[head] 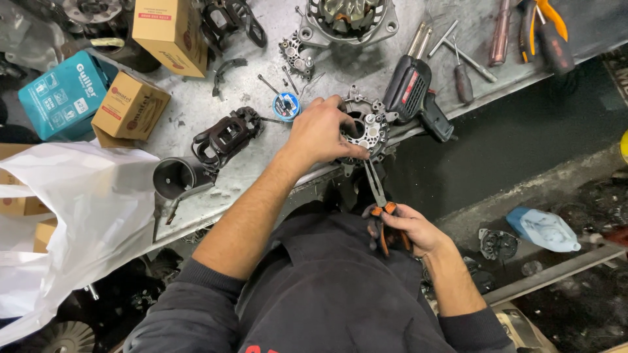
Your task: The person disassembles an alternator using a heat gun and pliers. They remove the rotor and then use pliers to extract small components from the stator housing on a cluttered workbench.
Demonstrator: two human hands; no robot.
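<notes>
- The rectifier plate [367, 127], a round grey metal part with holes and small fittings, is lying at the near edge of the metal workbench [196, 117], partly overhanging it.
- The left hand [320, 134] is resting on top of the plate, fingers spread and curled over its left side and near rim, pressing it down.
- The right hand [409, 229] is closing around the orange-and-black handles of the long-nose pliers [378, 189], held below the bench edge in front of the dark sweatshirt.
- The pliers are pointing up toward the plate, their thin tips reaching its near rim just under the left fingers; whether the tips are pinching anything I cannot tell.
- A black soldering gun [412, 91] is lying just right of the plate, its handle hanging over the bench edge.
- A small blue spool of solder [286, 106] is sitting just left of the left hand, with a black moulded cover [226, 137] and a dark cylinder [175, 176] further left.
- An alternator housing [347, 19] is standing at the far side of the bench, well apart from the plate.
- 2 brown cardboard boxes [131, 104] and 1 teal box [62, 98] are sitting to the left, above a white plastic bag [72, 216].
- Screwdrivers and orange-handled cutters [546, 33] are lying at the far right.
</notes>
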